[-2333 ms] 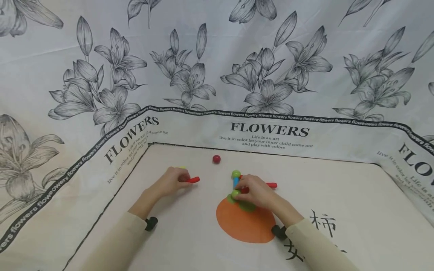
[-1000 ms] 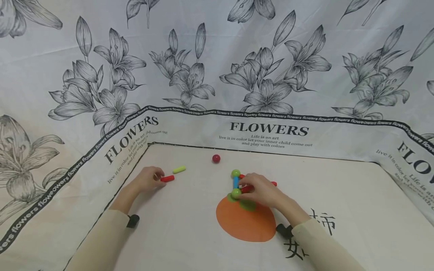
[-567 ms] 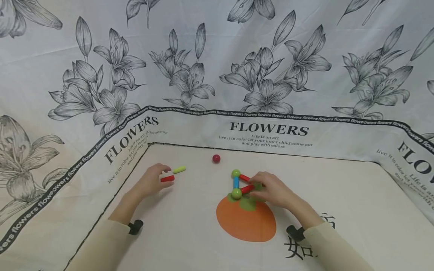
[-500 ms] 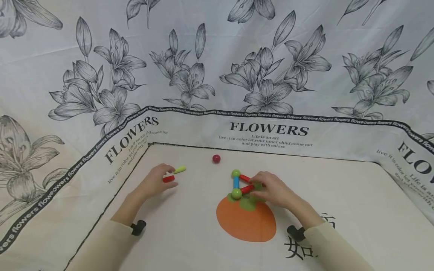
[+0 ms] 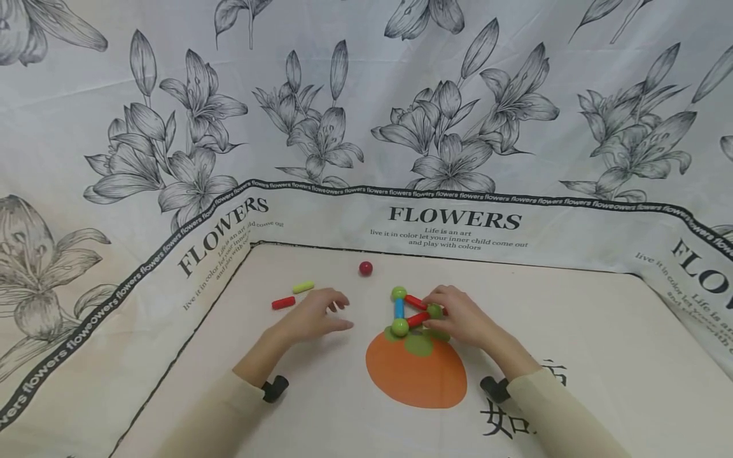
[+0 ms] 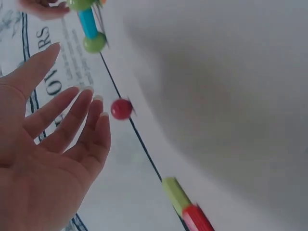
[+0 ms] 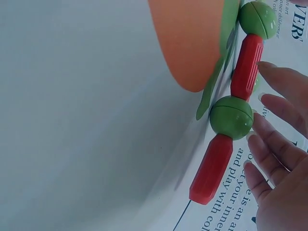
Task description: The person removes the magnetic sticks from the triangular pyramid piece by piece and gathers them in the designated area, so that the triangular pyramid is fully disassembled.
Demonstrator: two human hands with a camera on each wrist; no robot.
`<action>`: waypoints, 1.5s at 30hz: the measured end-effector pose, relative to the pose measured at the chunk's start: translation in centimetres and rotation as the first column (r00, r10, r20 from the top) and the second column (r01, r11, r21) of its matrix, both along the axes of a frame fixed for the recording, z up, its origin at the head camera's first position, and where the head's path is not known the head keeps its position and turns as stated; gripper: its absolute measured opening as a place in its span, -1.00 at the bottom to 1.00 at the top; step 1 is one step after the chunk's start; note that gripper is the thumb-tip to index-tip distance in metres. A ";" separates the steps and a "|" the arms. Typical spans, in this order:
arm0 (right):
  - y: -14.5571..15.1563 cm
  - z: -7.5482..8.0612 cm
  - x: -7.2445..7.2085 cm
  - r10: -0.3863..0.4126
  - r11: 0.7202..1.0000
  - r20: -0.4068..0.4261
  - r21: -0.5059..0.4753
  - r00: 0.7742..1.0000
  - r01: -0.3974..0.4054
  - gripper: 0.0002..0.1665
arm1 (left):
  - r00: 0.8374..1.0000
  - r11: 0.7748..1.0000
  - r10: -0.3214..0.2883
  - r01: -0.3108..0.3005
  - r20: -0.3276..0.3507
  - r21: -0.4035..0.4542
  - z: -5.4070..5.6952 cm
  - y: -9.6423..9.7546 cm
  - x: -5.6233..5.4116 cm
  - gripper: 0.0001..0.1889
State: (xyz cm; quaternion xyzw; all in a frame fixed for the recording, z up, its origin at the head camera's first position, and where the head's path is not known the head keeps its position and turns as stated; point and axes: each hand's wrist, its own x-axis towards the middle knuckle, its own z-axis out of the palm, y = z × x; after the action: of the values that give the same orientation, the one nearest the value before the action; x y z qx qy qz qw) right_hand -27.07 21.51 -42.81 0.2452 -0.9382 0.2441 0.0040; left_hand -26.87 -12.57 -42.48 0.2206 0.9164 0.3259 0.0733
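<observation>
A triangle of toy building sticks and balls lies on the table: a blue stick (image 5: 399, 308), two red sticks (image 5: 418, 320) and green balls (image 5: 399, 327) at the corners. Another red stick (image 7: 211, 168) extends outward from the right-hand green ball (image 7: 231, 118). Around that ball my right hand (image 5: 465, 316) rests with loosely bent fingers, its thumb close to a red stick; contact is unclear. My left hand (image 5: 314, 316) hovers left of the triangle, fingers spread, holding nothing. Behind it lie a loose red stick (image 5: 283, 303) and a yellow-green stick (image 5: 303, 287).
A dark red ball (image 5: 366, 268) sits near the table's back edge. The pale cloth (image 5: 321, 407) has a printed orange persimmon (image 5: 416, 375) just in front of the triangle. Flower-printed fabric (image 5: 452, 219) hangs behind and at both sides.
My left hand set the red stick down beside the yellow-green one, released it and moved right. My right hand slid right along the triangle to its right-hand ball.
</observation>
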 end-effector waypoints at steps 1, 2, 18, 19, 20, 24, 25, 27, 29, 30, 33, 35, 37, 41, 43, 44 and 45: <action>0.0 -0.1 0.0 0.002 1.000 -0.002 -0.002 1.000 -0.002 -0.60 | 1.000 1.000 -0.014 0.014 0.014 0.003 -0.1 0.5 0.0 -0.50; -0.1 -0.1 -0.1 0.006 1.000 -0.005 -0.004 1.000 -0.006 -0.61 | 0.999 1.000 -0.028 0.027 0.031 0.007 -0.1 1.0 -0.1 -0.50; -0.9 -0.5 -0.6 0.057 0.998 -0.051 0.016 0.997 -0.056 -0.74 | 0.970 0.999 0.019 -0.028 0.242 0.032 -1.3 7.7 -0.5 -0.56; -1.0 -0.5 -0.6 0.067 0.998 -0.055 0.016 0.996 -0.066 -0.74 | 0.969 0.999 0.028 -0.037 0.244 0.033 -1.4 8.0 -0.5 -0.57; -1.0 -0.6 -0.7 0.076 0.997 -0.054 0.017 0.996 -0.075 -0.75 | 0.968 0.998 0.037 -0.047 0.247 0.035 -1.5 8.2 -0.6 -0.56; -1.4 -0.6 -0.9 0.099 0.995 -0.053 0.035 0.994 -0.097 -0.79 | 0.967 0.997 0.057 -0.070 0.249 0.044 -1.6 8.9 -0.7 -0.56; -1.5 -0.6 -1.0 0.102 0.994 -0.055 0.042 0.993 -0.100 -0.80 | 0.968 0.996 0.059 -0.072 0.245 0.044 -1.6 9.0 -0.7 -0.56; -1.6 -0.5 -1.1 0.115 0.992 -0.067 0.058 0.991 -0.111 -0.82 | 0.969 0.996 0.063 -0.075 0.240 0.040 -1.5 9.3 -0.8 -0.56; -1.9 -0.4 -1.1 0.134 0.989 -0.081 0.071 0.988 -0.128 -0.84 | 0.969 0.996 0.069 -0.079 0.238 0.034 -1.4 9.4 -0.9 -0.57; -2.0 -0.3 -1.1 0.142 0.988 -0.086 0.080 0.986 -0.135 -0.86 | 0.969 0.996 0.070 -0.080 0.235 0.031 -1.4 9.5 -0.9 -0.57; -2.5 -0.1 -1.1 0.150 0.986 -0.079 0.087 0.986 -0.143 -0.87 | 0.971 0.997 0.071 -0.078 0.228 0.022 -1.4 9.6 -1.1 -0.57; -2.7 0.0 -1.0 0.141 0.987 -0.063 0.086 0.988 -0.136 -0.88 | 0.973 0.997 0.070 -0.076 0.222 0.017 -1.5 9.7 -1.3 -0.59; -2.9 0.0 -1.0 0.129 0.989 -0.048 0.083 0.990 -0.125 -0.88 | 0.974 0.997 0.069 -0.074 0.217 0.016 -1.6 9.7 -1.4 -0.60; -3.1 0.1 -0.9 0.130 0.988 -0.039 0.095 0.991 -0.125 -0.86 | 0.975 0.997 0.062 -0.069 0.215 0.026 -1.6 9.8 -1.6 -0.64; -3.1 0.2 -0.9 0.129 0.986 -0.036 0.107 0.991 -0.125 -0.85 | 0.975 0.998 0.059 -0.066 0.213 0.024 -1.6 9.8 -1.7 -0.65; -3.2 0.2 -0.8 0.130 0.986 -0.036 0.111 0.991 -0.125 -0.85 | 0.976 0.998 0.055 -0.061 0.209 0.023 -1.6 9.9 -1.7 -0.66; -3.2 0.2 -0.8 0.125 0.986 -0.036 0.114 0.991 -0.120 -0.86 | 0.978 0.998 0.051 -0.056 0.205 0.019 -1.6 9.9 -1.8 -0.67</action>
State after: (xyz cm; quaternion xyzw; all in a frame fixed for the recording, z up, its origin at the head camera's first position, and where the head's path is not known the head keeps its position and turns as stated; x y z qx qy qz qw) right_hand -27.86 18.36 -42.65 0.3077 -0.9332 0.1855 -0.0045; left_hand -28.64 -2.70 -44.03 0.1620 0.9055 0.3601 0.1552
